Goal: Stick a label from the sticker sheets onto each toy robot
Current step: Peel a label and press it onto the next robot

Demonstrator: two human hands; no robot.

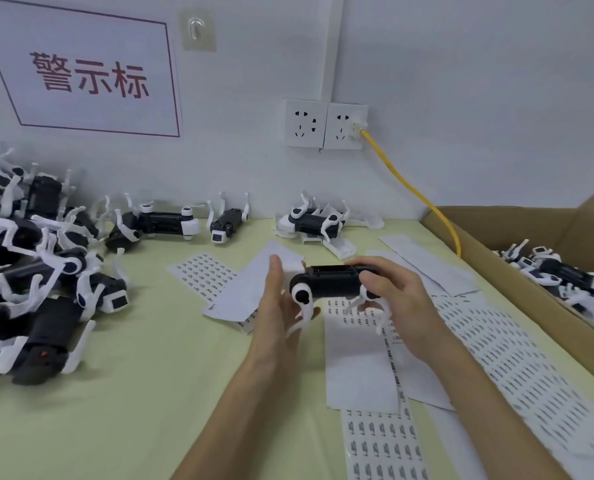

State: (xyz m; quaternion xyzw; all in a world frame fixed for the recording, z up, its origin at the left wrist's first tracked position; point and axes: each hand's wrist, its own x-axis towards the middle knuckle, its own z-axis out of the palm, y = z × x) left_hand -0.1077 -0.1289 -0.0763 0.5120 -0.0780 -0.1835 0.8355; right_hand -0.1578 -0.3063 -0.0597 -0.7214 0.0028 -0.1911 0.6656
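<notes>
Holding robot [330, 282]: right hand [399, 303] fingers clamped on body, left hand [278, 299] fingers straight against it. Next, probably: peel label [361, 427] off sheet [378, 419].

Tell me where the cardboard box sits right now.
Head view, far right: the cardboard box sits beside the sticker sheets, where the yellow cable comes down from the wall.

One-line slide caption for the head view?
Right hand grips a toy robot, left hand steadies it over sticker sheets; more robots piled left, others in cardboard box right.
</notes>
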